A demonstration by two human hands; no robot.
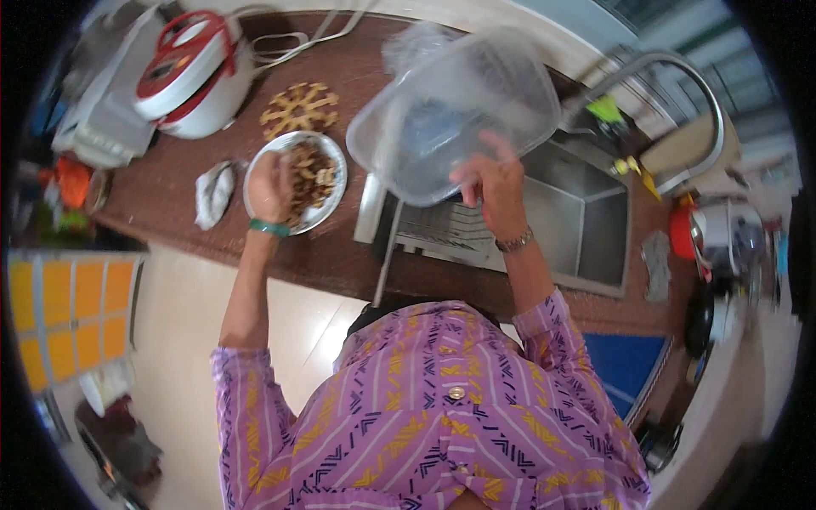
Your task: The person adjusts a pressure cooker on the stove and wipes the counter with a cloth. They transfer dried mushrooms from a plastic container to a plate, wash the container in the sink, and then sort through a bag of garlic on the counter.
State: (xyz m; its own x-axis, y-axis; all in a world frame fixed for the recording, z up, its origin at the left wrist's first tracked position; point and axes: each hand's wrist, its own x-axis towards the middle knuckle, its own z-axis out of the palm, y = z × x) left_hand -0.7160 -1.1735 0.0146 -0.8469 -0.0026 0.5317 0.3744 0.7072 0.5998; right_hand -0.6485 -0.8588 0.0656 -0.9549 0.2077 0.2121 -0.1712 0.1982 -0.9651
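My left hand [270, 186], blurred and with a green bangle at the wrist, is over the left side of a white plate [338, 150] that holds brown food pieces [312, 177]. Whether its fingers hold any of them cannot be told. My right hand [494, 185] is at the near edge of a translucent plastic tub [421, 134], its fingers spread; its grip on the tub is unclear. The tub is tilted above the sink's left part, by a wire rack [446, 223]. A clear plastic bag [414, 48] lies behind the tub.
A wooden trivet [299, 111] lies behind the plate, with a white cloth [215, 194] to its left. A red and white rice cooker [191, 76] stands at the back left. The steel sink [574, 223] and its curved faucet [717, 121] are to the right, near a grey cloth [656, 264].
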